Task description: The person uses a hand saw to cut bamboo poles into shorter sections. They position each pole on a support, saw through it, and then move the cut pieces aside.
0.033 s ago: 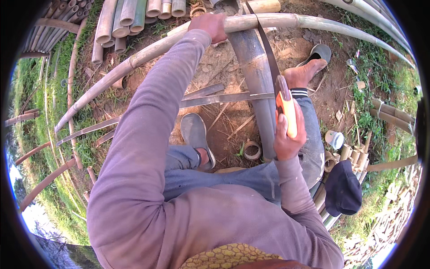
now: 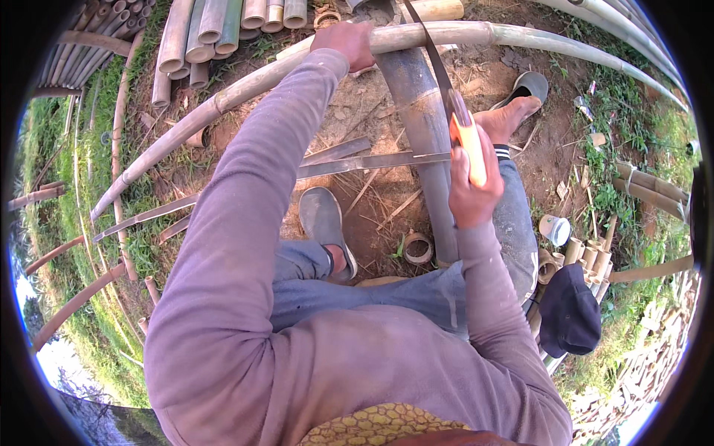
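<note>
A long pale bamboo pole lies crosswise in front of me, over a thick dark bamboo trunk that runs toward my legs. My left hand is wrapped round the pole, just left of the trunk. In my right hand is the orange handle of a hand saw. Its dark blade reaches away from me and meets the pole a little right of my left hand. Whether a cut has opened there is too small to tell.
Cut bamboo tubes are stacked at the far left. Split bamboo strips cross the ground before my feet. On the right are a white container, short bamboo pieces and a dark cap. A bamboo ring lies near my leg.
My right hand has pushed the saw forward, away from me and slightly left. The left hand keeps its hold, and the pole has hardly moved.
</note>
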Tool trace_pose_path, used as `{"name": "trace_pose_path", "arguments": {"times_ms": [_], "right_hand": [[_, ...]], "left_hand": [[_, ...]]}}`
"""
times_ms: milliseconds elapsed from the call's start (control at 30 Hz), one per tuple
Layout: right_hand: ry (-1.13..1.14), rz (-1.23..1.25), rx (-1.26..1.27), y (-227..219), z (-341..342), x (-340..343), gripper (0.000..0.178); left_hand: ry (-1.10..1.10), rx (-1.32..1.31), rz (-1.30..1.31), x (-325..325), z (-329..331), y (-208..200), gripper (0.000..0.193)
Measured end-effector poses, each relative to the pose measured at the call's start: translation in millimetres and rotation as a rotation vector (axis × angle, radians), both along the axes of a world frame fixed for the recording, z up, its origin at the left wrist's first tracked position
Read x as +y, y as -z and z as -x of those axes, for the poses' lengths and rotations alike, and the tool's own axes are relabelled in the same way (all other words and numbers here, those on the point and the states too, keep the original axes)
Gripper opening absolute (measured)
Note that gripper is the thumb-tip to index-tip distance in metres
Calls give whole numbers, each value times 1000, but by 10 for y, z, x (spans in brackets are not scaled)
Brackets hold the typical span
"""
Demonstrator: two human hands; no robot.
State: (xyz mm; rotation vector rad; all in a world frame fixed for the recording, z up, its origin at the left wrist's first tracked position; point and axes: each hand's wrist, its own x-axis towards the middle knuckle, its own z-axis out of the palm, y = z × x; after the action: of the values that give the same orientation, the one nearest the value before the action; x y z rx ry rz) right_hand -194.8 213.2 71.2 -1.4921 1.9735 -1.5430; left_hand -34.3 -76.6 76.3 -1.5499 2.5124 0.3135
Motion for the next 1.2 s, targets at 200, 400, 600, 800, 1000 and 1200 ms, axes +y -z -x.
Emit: {"name": "trace_pose_path", "arguments": {"times_ms": [200, 400, 600, 800, 1000, 1200], "right_hand": [[15, -4, -41, -116, 70, -1210, 45], [22, 18, 240, 47, 159, 357, 52], [-61, -234, 566, -184, 190, 419, 74], [-410, -170, 1072, -645, -73, -406, 83], [-607, -285, 1019, -637, 119, -421, 64], [-595, -229, 992, -930, 344, 83, 65]], "left_hand": [[1, 29, 61, -129, 47, -51, 51], [-15, 29, -4, -31, 2, 53, 53], [114, 164, 45, 548, -155, -80, 50], [138, 274, -128, 1461, -418, -540, 65], [-570, 779, 915, 1838, -1622, -123, 87], [-2060, 1657, 414, 1586, -2966, 598, 87]]}}
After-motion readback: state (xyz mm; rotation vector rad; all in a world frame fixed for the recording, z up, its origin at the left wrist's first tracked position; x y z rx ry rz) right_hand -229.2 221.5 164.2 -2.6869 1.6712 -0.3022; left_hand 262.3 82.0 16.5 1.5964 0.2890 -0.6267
